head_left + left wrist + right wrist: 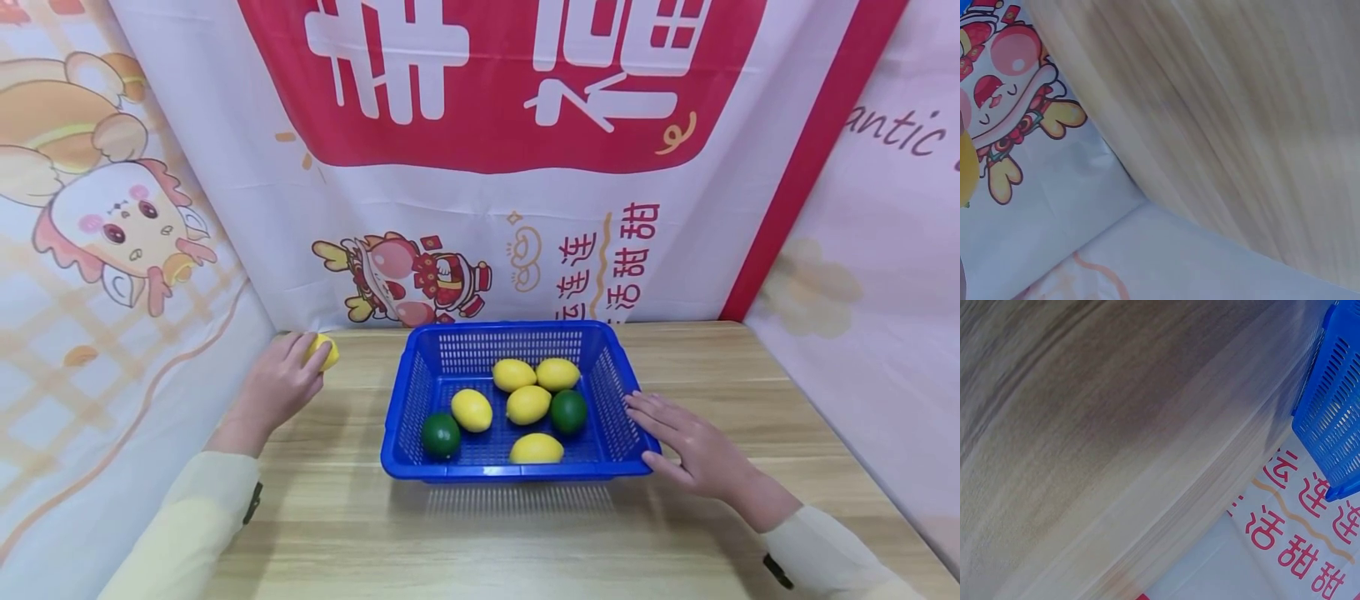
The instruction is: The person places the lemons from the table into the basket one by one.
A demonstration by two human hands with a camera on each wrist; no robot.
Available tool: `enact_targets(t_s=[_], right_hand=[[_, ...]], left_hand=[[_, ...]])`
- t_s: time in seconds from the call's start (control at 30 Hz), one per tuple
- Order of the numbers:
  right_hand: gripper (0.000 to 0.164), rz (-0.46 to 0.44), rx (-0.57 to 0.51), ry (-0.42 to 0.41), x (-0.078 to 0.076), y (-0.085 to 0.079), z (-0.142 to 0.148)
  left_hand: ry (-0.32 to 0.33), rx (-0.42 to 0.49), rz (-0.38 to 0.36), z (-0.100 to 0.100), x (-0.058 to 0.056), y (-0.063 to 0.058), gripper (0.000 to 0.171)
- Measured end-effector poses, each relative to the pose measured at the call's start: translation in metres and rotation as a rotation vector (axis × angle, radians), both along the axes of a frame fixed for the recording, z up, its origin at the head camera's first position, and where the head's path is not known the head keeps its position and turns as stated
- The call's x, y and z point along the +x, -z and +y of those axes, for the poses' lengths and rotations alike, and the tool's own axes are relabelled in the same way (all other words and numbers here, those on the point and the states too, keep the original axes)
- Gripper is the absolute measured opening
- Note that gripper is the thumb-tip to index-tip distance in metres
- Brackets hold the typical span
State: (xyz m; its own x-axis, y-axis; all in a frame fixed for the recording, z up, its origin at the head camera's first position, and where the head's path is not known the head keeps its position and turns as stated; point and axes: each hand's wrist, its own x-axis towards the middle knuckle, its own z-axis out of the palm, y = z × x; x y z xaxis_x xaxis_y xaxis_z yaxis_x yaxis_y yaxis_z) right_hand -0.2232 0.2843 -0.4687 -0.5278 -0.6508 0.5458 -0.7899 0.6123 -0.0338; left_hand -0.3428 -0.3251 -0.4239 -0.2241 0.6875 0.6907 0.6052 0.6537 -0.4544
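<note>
In the head view my left hand [281, 379] grips a yellow lemon [324, 353] over the table's back left corner. Part of that lemon [968, 169] shows at the left edge of the left wrist view. A blue plastic basket [517, 472] stands at mid-table. Inside it lie several yellow lemons [528, 405], a dark green round fruit [440, 435] at the front left and another green one [568, 412] at the right. My right hand [693, 450] rests on the basket's right rim with its fingers extended.
The wooden table [450, 550] meets a white printed cloth [517, 192] right behind the basket. Printed cloth walls stand at the left [97, 333] and right [847, 275]. In the right wrist view the basket's slotted side [1335, 412] shows at the upper right.
</note>
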Motion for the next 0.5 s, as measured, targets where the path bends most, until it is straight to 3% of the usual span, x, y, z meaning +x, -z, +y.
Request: enact_targets(t_s=[0.13,0.5], right_hand=[[0.055,-0.01,0.001,0.007,0.001,0.0,0.0],[0.055,-0.001,-0.005,0.0,0.001,0.0,-0.001]], left_hand=[[0.01,-0.011,0.034,0.009,0.003,-0.006,0.038],[0.016,-0.07,0.032,0.036,0.013,-0.022,0.038]])
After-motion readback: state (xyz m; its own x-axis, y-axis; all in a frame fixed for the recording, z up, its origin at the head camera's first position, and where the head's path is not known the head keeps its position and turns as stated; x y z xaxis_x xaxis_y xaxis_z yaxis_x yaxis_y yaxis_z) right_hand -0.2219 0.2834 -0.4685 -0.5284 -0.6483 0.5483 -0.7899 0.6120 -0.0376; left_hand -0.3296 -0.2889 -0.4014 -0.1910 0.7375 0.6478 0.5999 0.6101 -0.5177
